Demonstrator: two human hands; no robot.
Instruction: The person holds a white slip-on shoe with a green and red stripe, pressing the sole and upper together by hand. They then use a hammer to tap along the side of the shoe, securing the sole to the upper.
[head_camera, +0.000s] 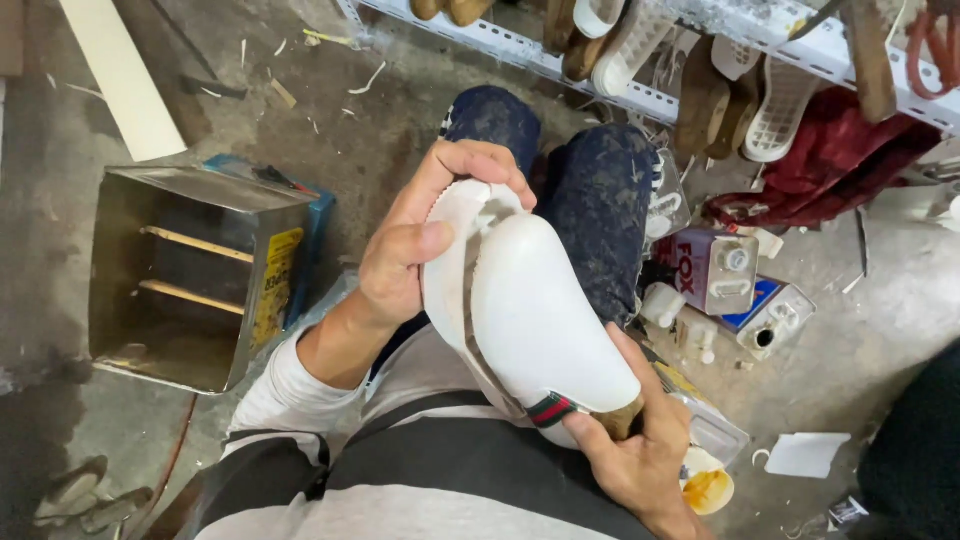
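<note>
Right hand clamps the heel end of the white shoe over the lap, where a striped ribbon crosses it. Left hand grips the toe and the white sole, pressed alongside. Upper looks smooth, already stretched; sole not fully seated, I'd judge. Glue cans stand just beyond the knee.

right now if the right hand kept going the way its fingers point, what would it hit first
The right hand already grips the heel of the white shoe; its fingers point up-left along it, so the left hand at the toe looks first, though depth is unclear.
</note>
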